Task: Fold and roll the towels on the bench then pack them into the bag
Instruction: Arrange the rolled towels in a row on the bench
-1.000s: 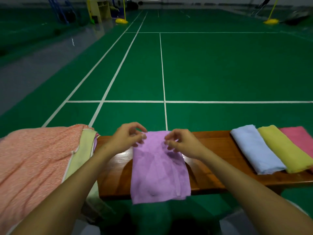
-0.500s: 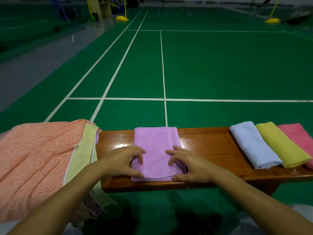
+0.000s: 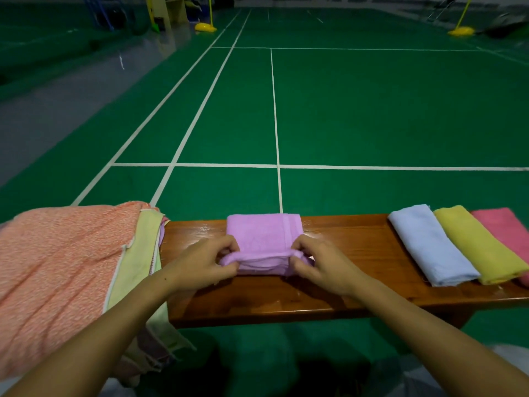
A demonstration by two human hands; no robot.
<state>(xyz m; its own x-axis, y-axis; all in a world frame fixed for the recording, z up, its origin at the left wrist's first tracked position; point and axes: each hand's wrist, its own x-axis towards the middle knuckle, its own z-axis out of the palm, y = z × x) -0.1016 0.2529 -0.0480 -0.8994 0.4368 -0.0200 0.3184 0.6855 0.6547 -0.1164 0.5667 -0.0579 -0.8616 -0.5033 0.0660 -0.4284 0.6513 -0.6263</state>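
In the middle of the desk (image 3: 357, 285) lay the purple towel (image 3: 264, 234), folded. The left hand (image 3: 204, 263) and right hand (image 3: 322, 266) pinched its near end, curling it into a first roll. Three towels, blue (image 3: 429, 245), yellow (image 3: 481, 245) and pink (image 3: 506, 227), lay finished at the right end. A cloth pile (image 3: 65, 270) waited at the left end; no bag was visible.

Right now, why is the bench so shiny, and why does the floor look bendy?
Head view: the varnished bench throws back overhead light as white glare beside the purple towel; the wide-angle lens bows the court lines near the edges; the far end looks dim, and both forearms look stretched.
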